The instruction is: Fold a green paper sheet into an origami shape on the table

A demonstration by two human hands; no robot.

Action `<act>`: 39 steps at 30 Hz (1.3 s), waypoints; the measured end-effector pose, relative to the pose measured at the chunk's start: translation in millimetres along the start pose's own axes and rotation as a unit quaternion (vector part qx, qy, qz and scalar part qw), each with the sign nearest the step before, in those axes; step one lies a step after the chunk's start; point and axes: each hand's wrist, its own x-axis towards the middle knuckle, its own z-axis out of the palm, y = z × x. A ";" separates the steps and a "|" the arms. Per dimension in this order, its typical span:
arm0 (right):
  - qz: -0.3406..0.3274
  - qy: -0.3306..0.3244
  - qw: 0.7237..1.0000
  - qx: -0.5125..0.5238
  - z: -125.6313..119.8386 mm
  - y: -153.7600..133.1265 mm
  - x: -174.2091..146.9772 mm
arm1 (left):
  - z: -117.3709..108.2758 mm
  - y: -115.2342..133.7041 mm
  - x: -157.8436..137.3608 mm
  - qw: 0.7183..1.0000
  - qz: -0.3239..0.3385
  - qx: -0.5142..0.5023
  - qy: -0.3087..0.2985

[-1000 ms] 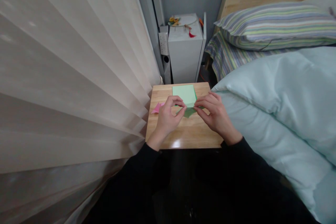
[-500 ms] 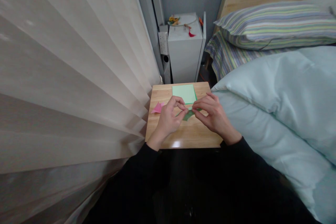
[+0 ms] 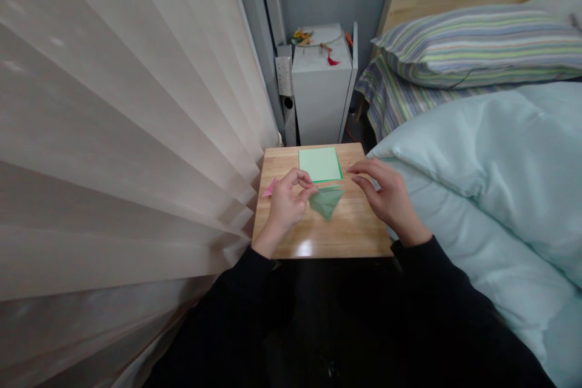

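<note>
Between thumb and fingertips, my left hand (image 3: pixel 291 196) pinches the left corner of a folded green paper (image 3: pixel 328 202), which hangs in a roughly triangular shape over the table. My right hand (image 3: pixel 381 190) is off to the right of the paper, thumb and fingers apart, holding nothing. Just behind the folded piece lies a stack of light green square paper (image 3: pixel 319 163) on the wooden table (image 3: pixel 350 236). A pink folded paper (image 3: pixel 270 187) sits at the table's left side, partly hidden by my left hand.
A pale curtain (image 3: pixel 173 133) hangs close along the left. Beyond the table stands a white cabinet (image 3: pixel 321 97) with small ornaments on top. To the right is a bed with a light blue quilt (image 3: pixel 491 157) and a striped pillow (image 3: pixel 482 42).
My right hand has let go of the green paper and moved right, its fingers parting. The paper, held by my left hand, now shows more of its face. My left hand shifted slightly left.
</note>
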 end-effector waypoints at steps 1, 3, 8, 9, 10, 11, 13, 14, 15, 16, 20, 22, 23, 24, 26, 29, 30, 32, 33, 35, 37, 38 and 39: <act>0.001 -0.008 1.000 0.009 0.5 -1.4 0.1 | 0.5 0.5 0.4 1.000 -0.005 -0.005 0.003; 0.000 -0.027 0.999 0.022 1.8 -3.8 0.0 | 1.3 1.5 1.4 1.000 -0.011 -0.024 0.008; -0.013 -0.052 0.998 0.011 6.2 -6.1 -0.6 | 0.7 5.4 3.5 0.994 -0.029 -0.093 -0.039; -0.016 -0.053 0.998 0.000 7.5 -6.5 -0.9 | 0.5 6.9 3.5 0.992 -0.035 -0.106 -0.059; -0.020 -0.056 0.998 -0.011 9.1 -7.1 -1.2 | 0.4 8.7 3.3 0.989 -0.041 -0.116 -0.079; -0.025 -0.063 0.998 -0.019 10.8 -7.9 -1.5 | 0.5 10.5 3.0 0.987 -0.047 -0.121 -0.097; -0.037 -0.079 0.996 -0.025 14.5 -10.1 -2.1 | 1.3 13.3 2.2 0.984 -0.055 -0.108 -0.130; -0.040 -0.085 0.995 -0.024 16.2 -11.1 -2.4 | 1.9 14.0 1.8 0.983 -0.056 -0.093 -0.147; -0.040 -0.088 0.995 -0.023 17.7 -11.8 -2.6 | 2.6 13.9 1.3 0.982 -0.056 -0.076 -0.162; -0.035 -0.088 0.995 -0.022 18.9 -12.1 -2.8 | 3.3 13.1 0.8 0.981 -0.057 -0.061 -0.176; 0.015 -0.082 0.996 -0.031 20.1 -7.6 -3.3 | 5.0 4.9 -1.3 0.972 -0.072 -0.050 -0.220; 0.042 -0.093 0.994 -0.033 20.1 -2.6 -4.3 | 4.6 0.7 -2.0 0.962 -0.087 -0.072 -0.248; 0.053 -0.101 0.993 -0.032 20.4 0.2 -5.2 | 4.1 -0.8 -2.3 0.954 -0.096 -0.087 -0.269; 0.064 -0.109 0.992 -0.030 21.0 3.3 -6.4 | 3.3 -2.0 -2.5 0.944 -0.104 -0.102 -0.296; 0.085 -0.121 0.989 -0.028 23.7 9.7 -9.5 | 1.1 -4.0 -2.7 0.921 -0.112 -0.116 -0.354; 0.113 -0.144 0.983 -0.032 31.3 21.1 -15.6 | -2.4 -10.0 -3.5 0.904 -0.100 -0.088 -0.407; 0.120 -0.157 0.980 -0.032 34.7 25.7 -17.7 | -3.3 -13.8 -4.1 0.901 -0.101 -0.071 -0.416; 0.128 -0.184 0.974 -0.033 42.7 36.4 -21.4 | -3.9 -24.5 -5.8 0.894 -0.126 -0.035 -0.429; 0.131 -0.196 0.971 -0.035 46.9 42.5 -22.9 | -3.4 -31.0 -6.8 0.893 -0.147 -0.013 -0.424; 0.133 -0.204 0.968 -0.052 55.3 54.8 -25.3 | -0.6 -44.9 -9.5 0.901 -0.188 0.037 -0.389; 0.135 -0.217 0.963 -0.084 62.8 64.7 -27.2 | 4.6 -57.4 -13.0 0.921 -0.196 0.094 -0.325; 0.143 -0.223 0.958 -0.108 66.3 67.4 -28.4 | 8.1 -62.5 -15.0 0.932 -0.190 0.126 -0.281; 0.152 -0.227 0.953 -0.135 69.7 68.1 -30.0 | 12.0 -66.8 -17.4 0.940 -0.181 0.152 -0.247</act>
